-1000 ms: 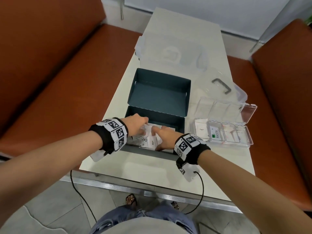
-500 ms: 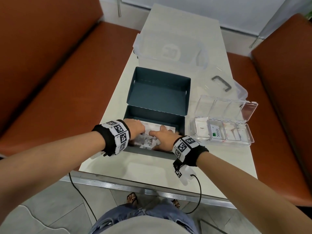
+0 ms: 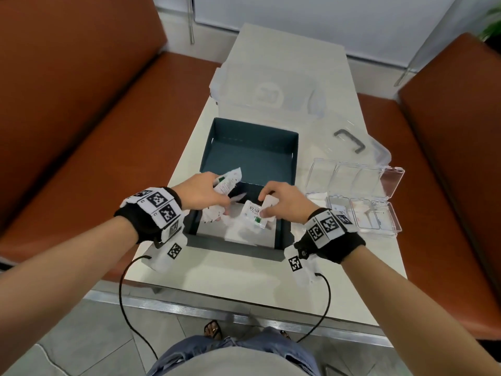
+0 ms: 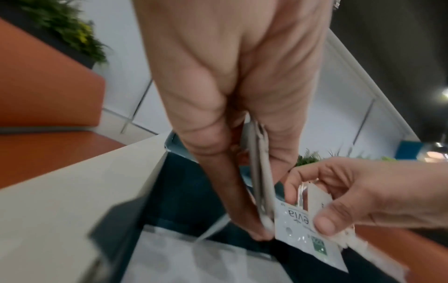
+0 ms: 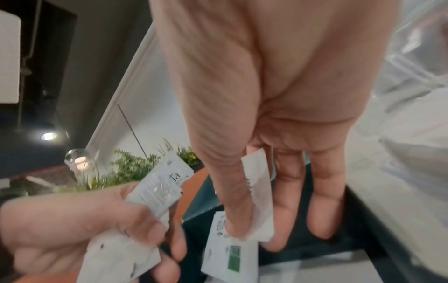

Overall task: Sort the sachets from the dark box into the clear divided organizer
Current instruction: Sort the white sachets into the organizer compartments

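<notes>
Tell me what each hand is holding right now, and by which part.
Left hand grips a bunch of sachets around their middle. Right hand pinches a green-marked sachet and a plain white sachet by their upper ends, above the dark box.

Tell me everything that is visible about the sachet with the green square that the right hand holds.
The sachet with the green square is a small flat packet, glossy and white, with dark letters and a green square near one end. It hangs tilted over the open dark box. The right hand pinches it at its upper end, together with a plain white sachet. The left hand holds other sachets beside it.
</notes>
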The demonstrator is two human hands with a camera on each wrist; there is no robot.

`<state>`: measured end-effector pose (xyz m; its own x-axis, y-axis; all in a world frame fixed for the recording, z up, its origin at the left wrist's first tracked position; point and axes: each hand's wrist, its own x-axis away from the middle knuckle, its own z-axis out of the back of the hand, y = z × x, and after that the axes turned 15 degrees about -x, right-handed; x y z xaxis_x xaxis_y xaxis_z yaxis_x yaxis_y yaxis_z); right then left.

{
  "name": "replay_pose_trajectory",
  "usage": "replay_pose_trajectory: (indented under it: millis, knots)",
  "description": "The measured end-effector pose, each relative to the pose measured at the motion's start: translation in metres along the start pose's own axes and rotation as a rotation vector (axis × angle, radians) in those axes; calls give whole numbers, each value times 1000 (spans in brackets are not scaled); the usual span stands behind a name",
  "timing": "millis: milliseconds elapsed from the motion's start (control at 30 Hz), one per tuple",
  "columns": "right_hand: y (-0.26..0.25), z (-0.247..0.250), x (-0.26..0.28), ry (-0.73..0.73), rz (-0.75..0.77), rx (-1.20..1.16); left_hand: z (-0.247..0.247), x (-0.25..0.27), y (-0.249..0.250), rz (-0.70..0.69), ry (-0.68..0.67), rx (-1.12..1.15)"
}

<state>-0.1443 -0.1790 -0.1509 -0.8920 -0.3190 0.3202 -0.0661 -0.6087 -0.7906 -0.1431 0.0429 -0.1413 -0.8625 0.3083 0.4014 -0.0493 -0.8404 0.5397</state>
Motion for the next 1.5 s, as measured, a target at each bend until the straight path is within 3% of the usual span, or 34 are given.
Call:
replay_pose_trajectory:
  millis: [167,300,500,767,1033,1200,1367,1500]
  knots:
    - [-3,20,19,83,54,-230,4,7,13,-27,-116,459]
    - [-6,34,35,129,90,-415,2,8,32,19,-116,699]
    - [-4,51,49,162,128,-533,-9,8,63,-6,-108,658]
    - [6,69,57,200,109,-667,-22,-3,93,60,-40,820]
    - [17,88,61,216,144,-791,-34,-9,123,-66,77,792]
    - [32,126,67,419,130,-882,-35,-20,137,-80,149,737]
    - [54,147,82,327,93,-765,-47,-40,164,-151,145,424]
    - [72,148,86,428,44,-606,-66,-64,189,-189,111,92]
